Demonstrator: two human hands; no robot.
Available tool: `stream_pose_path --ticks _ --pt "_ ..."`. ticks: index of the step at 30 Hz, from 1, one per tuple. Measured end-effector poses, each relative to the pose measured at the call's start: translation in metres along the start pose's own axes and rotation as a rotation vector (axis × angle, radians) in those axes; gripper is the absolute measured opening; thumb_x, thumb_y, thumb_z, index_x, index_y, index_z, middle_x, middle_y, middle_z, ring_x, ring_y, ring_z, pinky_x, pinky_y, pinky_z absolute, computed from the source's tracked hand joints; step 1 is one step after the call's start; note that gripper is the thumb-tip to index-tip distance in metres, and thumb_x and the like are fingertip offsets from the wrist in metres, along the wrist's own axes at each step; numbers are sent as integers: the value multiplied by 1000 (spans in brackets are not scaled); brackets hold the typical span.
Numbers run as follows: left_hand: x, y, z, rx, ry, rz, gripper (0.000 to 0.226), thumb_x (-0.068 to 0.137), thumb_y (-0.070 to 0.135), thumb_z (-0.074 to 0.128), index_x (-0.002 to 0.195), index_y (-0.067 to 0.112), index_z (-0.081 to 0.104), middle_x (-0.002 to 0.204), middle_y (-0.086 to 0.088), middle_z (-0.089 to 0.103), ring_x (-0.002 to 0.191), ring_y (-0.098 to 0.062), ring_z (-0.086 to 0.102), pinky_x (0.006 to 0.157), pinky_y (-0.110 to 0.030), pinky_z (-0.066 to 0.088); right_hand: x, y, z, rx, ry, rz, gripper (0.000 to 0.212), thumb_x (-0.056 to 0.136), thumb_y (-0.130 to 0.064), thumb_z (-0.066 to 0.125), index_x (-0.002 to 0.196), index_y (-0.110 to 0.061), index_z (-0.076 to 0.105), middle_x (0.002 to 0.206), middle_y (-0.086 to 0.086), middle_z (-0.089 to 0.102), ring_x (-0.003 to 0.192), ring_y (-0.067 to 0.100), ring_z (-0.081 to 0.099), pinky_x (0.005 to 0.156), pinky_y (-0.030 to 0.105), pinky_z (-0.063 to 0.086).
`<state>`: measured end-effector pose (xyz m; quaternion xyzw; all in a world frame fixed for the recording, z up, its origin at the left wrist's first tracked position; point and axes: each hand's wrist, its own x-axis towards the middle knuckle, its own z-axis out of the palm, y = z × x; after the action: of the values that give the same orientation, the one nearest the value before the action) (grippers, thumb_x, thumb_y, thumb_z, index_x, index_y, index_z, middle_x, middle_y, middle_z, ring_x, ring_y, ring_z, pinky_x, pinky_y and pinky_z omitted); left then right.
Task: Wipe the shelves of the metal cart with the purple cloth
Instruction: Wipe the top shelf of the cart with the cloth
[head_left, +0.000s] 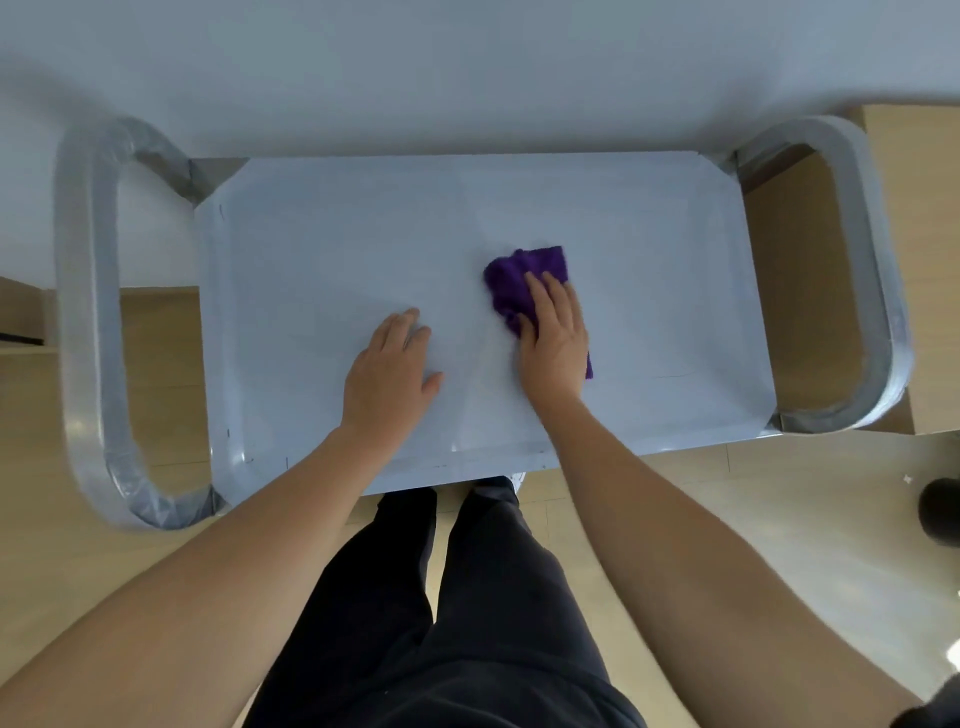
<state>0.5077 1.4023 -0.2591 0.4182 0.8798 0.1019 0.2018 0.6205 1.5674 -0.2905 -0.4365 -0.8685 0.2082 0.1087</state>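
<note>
The metal cart's top shelf fills the middle of the head view, pale and shiny, seen from above. A folded purple cloth lies on it right of centre. My right hand presses flat on the cloth, fingers pointing away from me, covering its near half. My left hand rests palm down on the bare shelf just left of the cloth, fingers together and holding nothing. The lower shelves are hidden under the top one.
Rounded metal handles stand at the cart's left end and right end. A white wall lies right behind the cart. Wooden floor surrounds it. My dark-trousered legs stand at the near edge. A dark object sits at far right.
</note>
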Motion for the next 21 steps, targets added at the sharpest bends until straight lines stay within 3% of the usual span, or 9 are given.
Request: stream_pose_path --ticks 2,3,6,8,10,12,16,18,21 --pt "-1 -4 -1 -2 9 10 53 87 30 65 133 8 50 152 -9 34 140 -28 32 99 -43 44 -4 -40 13 -4 55 272 55 97 -13 48 150 -24 37 158 -1 32 149 26 19 118 43 25" --pt "0 -6 -2 -4 17 14 53 85 29 68 130 7 53 150 -11 38 137 -29 36 96 -44 46 -8 -61 22 -20 29 294 59 97 -13 47 152 -26 31 161 -3 25 150 26 13 119 41 21" --pt "4 -16 -5 38 69 3 52 75 27 76 118 4 59 135 -15 52 122 -31 52 82 -42 52 -20 -94 40 6 -145 -85 58 94 -14 51 149 -27 37 158 -1 31 150 26 16 118 43 24" --pt "7 -26 -7 80 91 -18 55 77 31 74 122 5 56 134 -14 51 123 -31 50 86 -43 50 -4 -81 40 34 -197 -326 51 94 -14 54 144 -23 47 151 3 44 145 29 30 114 45 33" --pt "6 -38 -9 103 122 -26 57 82 37 68 128 7 52 141 -15 46 130 -34 45 96 -46 44 18 -59 35 12 -167 -412 49 92 -14 57 141 -18 52 146 8 50 140 33 39 111 45 38" --pt "4 -48 -8 120 146 -14 55 85 39 64 130 9 52 146 -15 42 135 -36 40 101 -50 39 40 -43 28 0 -105 -303 50 92 -12 57 141 -16 51 147 11 48 140 34 38 113 46 35" --pt "-1 -54 -4 131 150 3 54 89 37 60 135 10 49 150 -13 38 138 -35 36 104 -53 38 57 -70 38 29 15 183 54 96 -10 48 149 -20 38 158 2 32 149 27 19 121 40 20" --pt "-3 -54 -1 125 154 -13 55 90 37 59 137 11 48 152 -13 36 139 -34 35 106 -53 36 46 -104 53 31 -1 37 57 90 -6 52 145 -18 46 154 6 40 146 32 26 118 44 25" --pt "-4 -56 0 141 150 -22 57 91 40 56 139 11 45 152 -12 35 140 -33 33 107 -53 35 38 -119 63 55 -256 -447 52 89 -7 57 140 -19 53 148 7 48 143 33 34 115 41 28"
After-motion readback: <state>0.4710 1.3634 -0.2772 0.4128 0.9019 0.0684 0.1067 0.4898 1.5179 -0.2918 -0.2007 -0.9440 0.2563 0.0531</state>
